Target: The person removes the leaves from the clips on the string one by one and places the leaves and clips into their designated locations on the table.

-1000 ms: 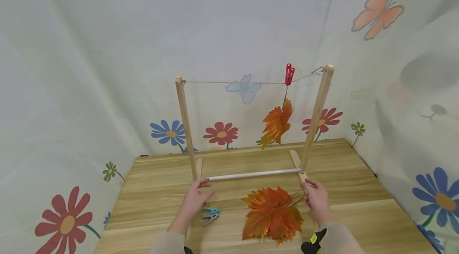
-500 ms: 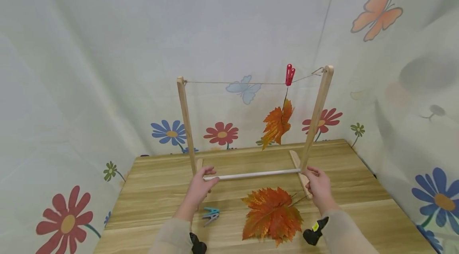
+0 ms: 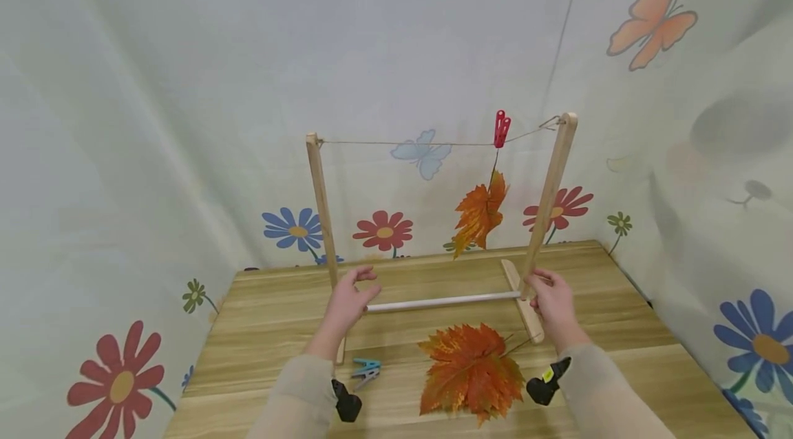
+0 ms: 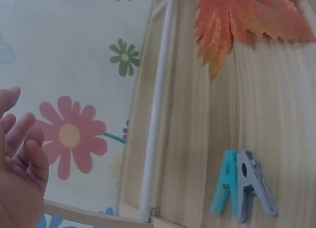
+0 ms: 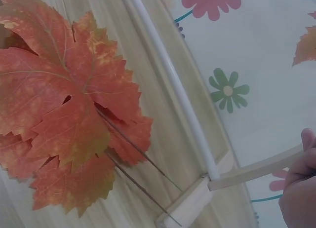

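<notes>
My left hand (image 3: 350, 298) hovers beside the left post (image 3: 322, 212) of a wooden frame, its fingers loosely bent around nothing in the left wrist view. At the right post (image 3: 548, 208), my right hand (image 3: 553, 301) has its fingertips overlapping the wood; part of that hand is cut off in the right wrist view. A string (image 3: 403, 143) joins the post tops. From it hangs an orange leaf (image 3: 480, 212) under a red clothespin (image 3: 502, 129). Orange-red leaves (image 5: 74, 104) with two stems lie on the table between my arms.
A teal clothespin (image 4: 226, 183) and a grey clothespin (image 4: 252, 183) lie side by side near my left forearm. A white rod (image 3: 446, 301) links the posts low down, and the right foot (image 3: 529, 318) sits by the leaf stems. A flower-printed curtain (image 3: 396, 47) stands behind the table.
Both hands have risen from the lower part of the frame along its posts, the left also shifting slightly right. Frame, hanging leaf, table leaves and clothespins stay where they were.
</notes>
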`<state>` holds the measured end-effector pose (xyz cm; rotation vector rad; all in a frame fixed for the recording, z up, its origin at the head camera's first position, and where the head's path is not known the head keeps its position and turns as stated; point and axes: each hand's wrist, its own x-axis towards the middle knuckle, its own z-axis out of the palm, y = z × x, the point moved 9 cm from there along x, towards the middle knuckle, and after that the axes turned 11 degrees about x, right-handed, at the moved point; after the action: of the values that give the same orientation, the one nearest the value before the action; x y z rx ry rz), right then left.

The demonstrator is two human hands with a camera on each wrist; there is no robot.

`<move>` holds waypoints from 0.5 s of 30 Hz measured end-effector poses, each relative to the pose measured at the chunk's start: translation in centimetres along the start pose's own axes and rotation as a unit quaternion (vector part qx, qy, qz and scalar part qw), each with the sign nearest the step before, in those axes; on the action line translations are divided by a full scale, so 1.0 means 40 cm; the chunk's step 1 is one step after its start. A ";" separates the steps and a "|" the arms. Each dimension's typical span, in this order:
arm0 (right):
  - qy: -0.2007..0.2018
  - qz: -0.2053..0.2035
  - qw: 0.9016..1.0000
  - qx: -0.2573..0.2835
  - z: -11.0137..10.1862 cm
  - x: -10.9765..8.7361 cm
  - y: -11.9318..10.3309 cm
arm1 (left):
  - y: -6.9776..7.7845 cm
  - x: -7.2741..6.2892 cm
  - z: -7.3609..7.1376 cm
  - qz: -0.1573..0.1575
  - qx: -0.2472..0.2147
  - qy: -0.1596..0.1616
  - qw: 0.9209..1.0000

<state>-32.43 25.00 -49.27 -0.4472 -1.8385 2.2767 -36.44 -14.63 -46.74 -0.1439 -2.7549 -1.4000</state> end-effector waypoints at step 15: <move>-0.005 -0.012 1.000 -0.016 0.007 0.015 -0.044 | 0.074 0.037 -0.010 0.023 -0.025 0.005 0.999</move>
<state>-33.18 25.33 -47.57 -0.4160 -1.8780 2.2406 -37.63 -13.13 -44.03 -0.2015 -2.6907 -1.4557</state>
